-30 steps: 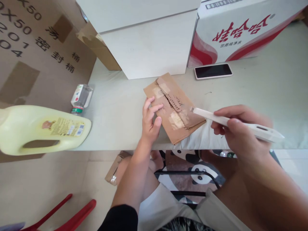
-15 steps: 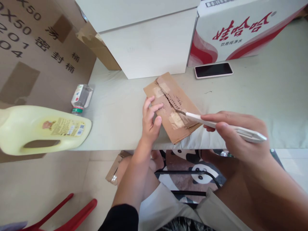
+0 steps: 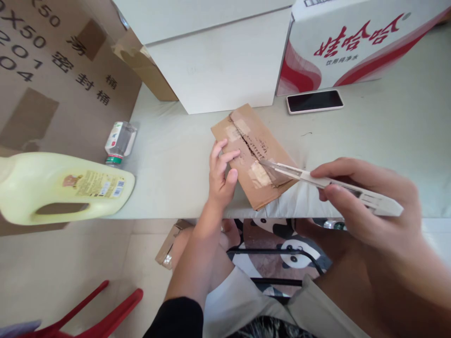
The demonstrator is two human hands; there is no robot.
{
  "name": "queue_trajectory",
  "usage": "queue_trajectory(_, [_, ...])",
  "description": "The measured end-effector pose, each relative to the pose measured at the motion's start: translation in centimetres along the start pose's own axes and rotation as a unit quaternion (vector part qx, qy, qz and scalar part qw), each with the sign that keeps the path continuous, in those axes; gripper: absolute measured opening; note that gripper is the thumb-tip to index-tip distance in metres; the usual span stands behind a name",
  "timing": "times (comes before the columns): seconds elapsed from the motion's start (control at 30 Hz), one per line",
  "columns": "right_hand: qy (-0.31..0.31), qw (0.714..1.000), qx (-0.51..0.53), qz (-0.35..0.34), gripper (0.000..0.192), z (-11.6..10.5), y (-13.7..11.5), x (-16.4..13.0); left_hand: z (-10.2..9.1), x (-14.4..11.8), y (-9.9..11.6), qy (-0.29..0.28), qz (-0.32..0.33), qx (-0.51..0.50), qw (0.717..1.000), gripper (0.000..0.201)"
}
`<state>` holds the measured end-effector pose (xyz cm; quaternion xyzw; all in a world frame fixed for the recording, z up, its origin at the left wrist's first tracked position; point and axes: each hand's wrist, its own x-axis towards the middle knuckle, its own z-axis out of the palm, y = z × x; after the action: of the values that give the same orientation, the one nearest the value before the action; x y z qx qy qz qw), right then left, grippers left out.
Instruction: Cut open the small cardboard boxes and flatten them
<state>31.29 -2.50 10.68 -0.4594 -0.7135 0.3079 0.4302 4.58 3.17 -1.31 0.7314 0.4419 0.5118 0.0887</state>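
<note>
While the left hand (image 3: 221,176) lies flat with fingers spread on the cardboard envelope (image 3: 254,155) at frame centre on the bench (image 3: 169,159), right hand (image 3: 366,197) grip pinching a utility knife (image 3: 331,184), blade tip on the taped seam, phone (image 3: 314,101) upper right

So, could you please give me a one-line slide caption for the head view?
Left hand pins a flat brown cardboard parcel on the pale table while the right hand sets a white utility knife against its tape.
</note>
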Motion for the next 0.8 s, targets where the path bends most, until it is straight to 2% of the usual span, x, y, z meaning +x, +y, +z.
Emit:
queue_trajectory(0.17, [-0.017,0.998,-0.047,-0.026,0.013,0.1,-0.3,0.0,0.0,0.0,0.0,0.002,0.005,-0.005,1.000,0.045])
queue_trajectory(0.43, [-0.027,0.997,-0.052,-0.058,0.015,0.4,-0.5,-0.3,-0.1,0.2,0.3,0.005,0.004,-0.010,1.000,0.043])
queue_trajectory(0.57, [-0.022,0.996,-0.061,-0.053,0.013,-0.1,-1.1,-0.6,-0.2,0.3,0.3,0.002,0.005,0.014,1.000,0.047])
queue_trajectory(0.7, [-0.043,0.997,-0.061,-0.025,0.012,-0.2,-1.5,-0.7,-0.1,0.2,0.3,0.003,-0.002,0.034,0.999,0.050])
queue_trajectory(0.8, [-0.001,0.998,-0.060,-0.016,0.012,-0.2,-1.5,-0.9,-0.1,0.2,0.3,0.005,-0.001,0.032,0.999,0.052])
